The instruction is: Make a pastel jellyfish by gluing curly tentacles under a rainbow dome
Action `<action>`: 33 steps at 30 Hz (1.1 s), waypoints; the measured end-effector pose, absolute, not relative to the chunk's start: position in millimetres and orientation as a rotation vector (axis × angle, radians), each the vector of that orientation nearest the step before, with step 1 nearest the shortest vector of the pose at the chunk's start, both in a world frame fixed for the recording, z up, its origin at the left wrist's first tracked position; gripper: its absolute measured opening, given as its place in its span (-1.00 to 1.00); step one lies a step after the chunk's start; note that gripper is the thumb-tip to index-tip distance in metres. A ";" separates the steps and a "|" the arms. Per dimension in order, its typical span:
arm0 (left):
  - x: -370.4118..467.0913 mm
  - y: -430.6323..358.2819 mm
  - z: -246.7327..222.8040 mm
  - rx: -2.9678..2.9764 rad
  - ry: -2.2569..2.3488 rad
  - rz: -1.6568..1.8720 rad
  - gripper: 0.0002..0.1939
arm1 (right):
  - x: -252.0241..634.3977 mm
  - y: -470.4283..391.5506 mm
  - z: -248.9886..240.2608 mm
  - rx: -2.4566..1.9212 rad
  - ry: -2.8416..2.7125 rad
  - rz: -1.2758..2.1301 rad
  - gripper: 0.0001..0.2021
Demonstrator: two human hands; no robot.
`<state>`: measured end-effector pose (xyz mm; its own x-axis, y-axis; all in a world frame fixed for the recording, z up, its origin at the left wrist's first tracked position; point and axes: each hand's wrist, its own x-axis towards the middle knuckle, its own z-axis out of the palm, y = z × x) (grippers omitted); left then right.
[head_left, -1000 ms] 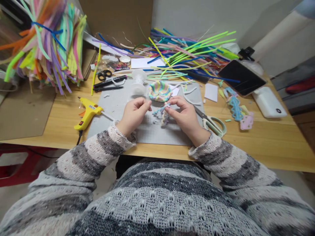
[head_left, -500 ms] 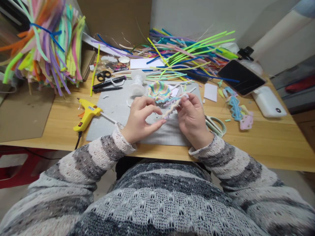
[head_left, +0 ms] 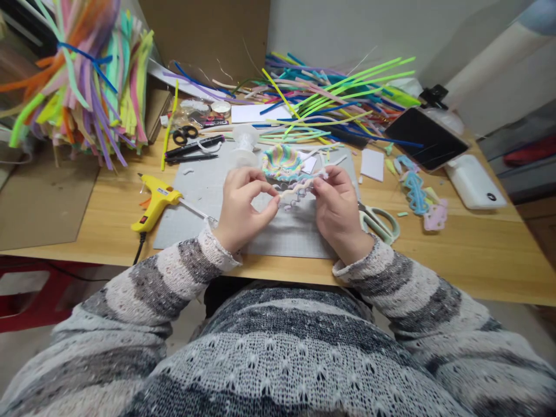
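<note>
A pale wooden table (head_left: 478, 255) is being covered at frame centre by a grey mat (head_left: 208, 191); fuzzy pipe cleaners (head_left: 330, 98) are being piled along the top. A wavy pastel pipe-cleaner strip (head_left: 297, 190) is being held above the mat, centre frame. The left hand (head_left: 243, 205) is being pinched on its left end, the right hand (head_left: 336, 208) on its right end; both grips are being kept closed upon it.

A wavy pastel pipe-cleaner strip (head_left: 296, 189) spans between both hands above the mat.
</note>
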<state>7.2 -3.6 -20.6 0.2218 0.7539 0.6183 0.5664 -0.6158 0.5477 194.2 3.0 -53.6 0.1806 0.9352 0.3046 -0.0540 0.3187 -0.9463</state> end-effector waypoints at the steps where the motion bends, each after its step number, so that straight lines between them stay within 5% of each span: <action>1: 6.2 -2.9 -20.1 2.263 1.277 1.374 -0.99 | 194.2 2.6 -53.9 -0.998 -1.192 0.862 -0.70; 9: 1.3 -0.1 -18.1 2.217 1.337 1.424 -0.96 | 198.5 -14.0 -37.8 -1.032 -1.518 0.258 -0.56; 14: 3.6 -3.3 -18.3 2.307 1.291 1.372 -0.96 | 196.0 -26.2 -20.9 -1.127 -1.894 -0.105 -0.76; 22: 5.1 -4.4 -19.1 2.403 1.253 1.344 -0.96 | 190.8 -24.2 -26.3 -1.262 -1.979 -0.058 -0.96; 33: -4.1 1.8 -17.4 2.522 1.190 1.238 -0.88 | 195.9 -22.2 -25.9 -1.241 -1.961 0.009 -0.98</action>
